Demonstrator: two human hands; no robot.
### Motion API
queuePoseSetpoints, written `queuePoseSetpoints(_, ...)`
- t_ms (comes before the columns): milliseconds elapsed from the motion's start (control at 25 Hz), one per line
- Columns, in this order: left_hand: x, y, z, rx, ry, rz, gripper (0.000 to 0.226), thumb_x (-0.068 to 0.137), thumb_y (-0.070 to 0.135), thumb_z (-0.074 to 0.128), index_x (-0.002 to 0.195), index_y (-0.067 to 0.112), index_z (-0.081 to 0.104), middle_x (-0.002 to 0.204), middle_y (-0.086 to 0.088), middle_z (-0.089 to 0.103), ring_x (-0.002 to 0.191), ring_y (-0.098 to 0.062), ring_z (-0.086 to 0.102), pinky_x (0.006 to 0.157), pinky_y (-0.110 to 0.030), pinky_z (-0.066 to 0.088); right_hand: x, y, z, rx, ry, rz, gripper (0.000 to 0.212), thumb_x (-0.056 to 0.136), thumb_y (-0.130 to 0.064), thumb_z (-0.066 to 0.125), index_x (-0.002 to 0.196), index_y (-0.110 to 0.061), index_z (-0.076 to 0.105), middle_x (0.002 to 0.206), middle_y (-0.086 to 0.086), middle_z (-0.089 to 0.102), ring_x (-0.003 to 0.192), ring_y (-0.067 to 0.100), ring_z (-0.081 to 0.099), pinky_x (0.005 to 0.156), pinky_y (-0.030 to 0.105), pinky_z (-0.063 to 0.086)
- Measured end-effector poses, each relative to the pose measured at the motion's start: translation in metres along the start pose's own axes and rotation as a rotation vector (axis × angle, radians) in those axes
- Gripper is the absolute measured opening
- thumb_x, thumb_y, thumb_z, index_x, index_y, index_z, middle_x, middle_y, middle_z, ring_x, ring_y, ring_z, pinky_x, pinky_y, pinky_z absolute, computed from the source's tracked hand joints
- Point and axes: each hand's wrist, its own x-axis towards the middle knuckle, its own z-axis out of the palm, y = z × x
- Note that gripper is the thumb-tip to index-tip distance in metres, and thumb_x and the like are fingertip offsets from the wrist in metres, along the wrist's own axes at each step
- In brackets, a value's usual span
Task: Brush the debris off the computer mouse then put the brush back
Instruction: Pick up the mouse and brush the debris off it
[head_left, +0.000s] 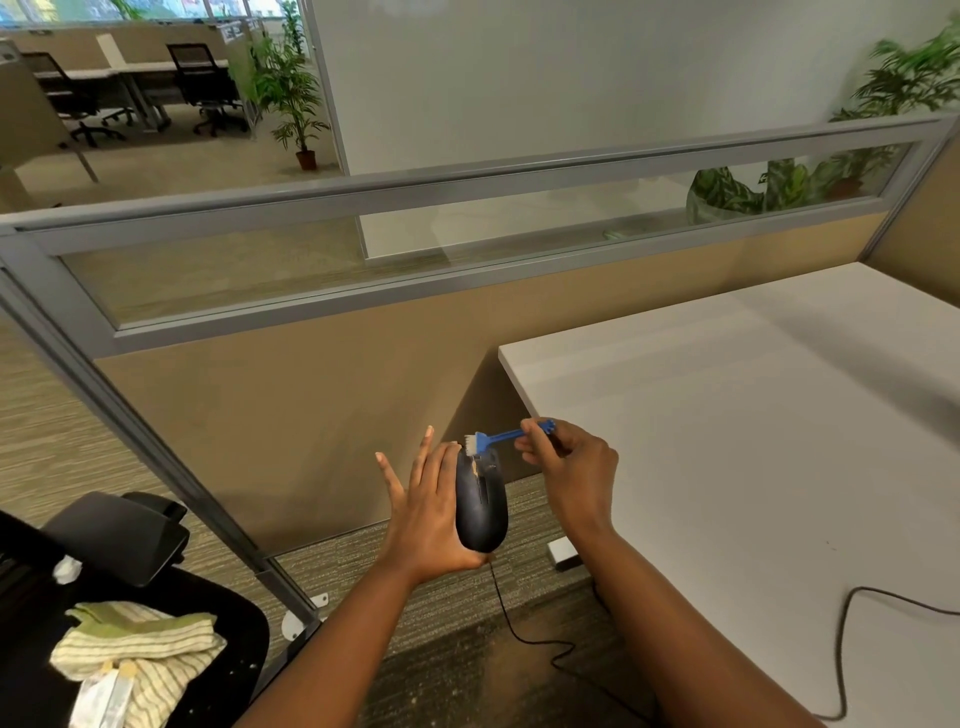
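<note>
A black computer mouse (482, 506) is held off the desk, over the carpet, its top facing right. My left hand (428, 514) cradles it from the left, palm behind it and fingers spread upward. Light debris sits near the mouse's front end by the scroll wheel. My right hand (569, 465) pinches the handle of a small blue brush (501, 438). The brush's white bristles touch the mouse's upper front edge. The mouse's black cable (511, 621) hangs down and runs right across the floor.
A white desk (753, 441) fills the right side, with the cable looping over its near part. A tan partition with a glass strip (363, 249) stands behind. A black chair (171, 623) at lower left carries a striped cloth (137, 649). A small white box (563, 553) lies on the carpet.
</note>
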Motion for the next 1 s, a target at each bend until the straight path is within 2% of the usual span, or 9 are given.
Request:
queuePoseSetpoints(240, -0.0002, -0.0004, 0.0002, 0.02, -0.005, 0.011, 0.129, 0.049, 0.073, 0.065, 0.143, 0.007, 0.007, 0.155, -0.007, 0.007, 0.132, -0.015, -0.036, 0.093, -0.06, -0.033, -0.0024, 0.0051, -0.0029, -0.051, 0.02, -0.073, 0.016, 0.081, -0.026, 0.063, 0.094, -0.019, 0.07, 0.071, -0.011, 0.066, 0.068, 0.004, 0.066, 0.07, 0.02, 0.055)
queuePoseSetpoints(400, -0.0017, -0.0002, 0.0009, -0.007, 0.011, 0.016, 0.13, 0.047, 0.075, 0.065, 0.142, 0.007, 0.009, 0.154, -0.008, 0.009, 0.132, -0.013, -0.035, 0.093, -0.057, -0.035, -0.0041, 0.0047, -0.0004, -0.002, -0.048, -0.073, 0.016, 0.081, -0.023, 0.063, 0.095, -0.019, 0.07, 0.072, -0.016, 0.066, 0.071, -0.001, 0.067, 0.07, 0.016, 0.055)
queuePoseSetpoints(520, -0.0029, -0.0027, 0.0006, -0.011, 0.018, 0.009, 0.131, 0.046, 0.075, 0.065, 0.143, 0.007, 0.009, 0.154, -0.008, 0.01, 0.133, -0.013, -0.034, 0.094, -0.057, -0.035, -0.0063, 0.0068, -0.0011, -0.041, -0.073, -0.095, 0.013, 0.082, -0.024, 0.063, 0.092, -0.019, 0.07, 0.072, -0.012, 0.067, 0.069, 0.001, 0.067, 0.068, 0.017, 0.054)
queuePoseSetpoints(680, -0.003, -0.0038, 0.0005, 0.015, 0.009, 0.011, 0.13, 0.048, 0.075, 0.063, 0.143, 0.006, 0.007, 0.155, -0.008, 0.006, 0.131, -0.013, -0.037, 0.095, -0.06, -0.033, -0.0027, 0.0062, -0.0032, -0.058, 0.006, -0.106, 0.014, 0.083, -0.027, 0.061, 0.092, -0.02, 0.069, 0.072, -0.009, 0.067, 0.068, 0.002, 0.066, 0.065, 0.01, 0.051)
queuePoseSetpoints(880, -0.0011, -0.0035, -0.0002, -0.002, 0.015, 0.007, 0.131, 0.048, 0.076, 0.063, 0.143, 0.007, 0.006, 0.155, -0.007, 0.005, 0.131, -0.012, -0.037, 0.095, -0.06, -0.032, -0.0022, 0.0052, -0.0011, -0.041, -0.062, -0.089, 0.015, 0.083, -0.025, 0.061, 0.094, -0.017, 0.069, 0.075, -0.008, 0.068, 0.07, 0.004, 0.067, 0.069, 0.016, 0.053)
queuePoseSetpoints(1000, -0.0003, -0.0045, 0.0001, -0.015, 0.018, 0.005, 0.132, 0.048, 0.076, 0.063, 0.143, 0.007, 0.005, 0.155, -0.007, 0.005, 0.132, -0.014, -0.035, 0.096, -0.061, -0.031, 0.0007, 0.0085, -0.0063, -0.087, 0.015, -0.081, 0.015, 0.084, -0.026, 0.06, 0.092, -0.018, 0.069, 0.072, -0.007, 0.067, 0.067, 0.002, 0.064, 0.066, 0.012, 0.048)
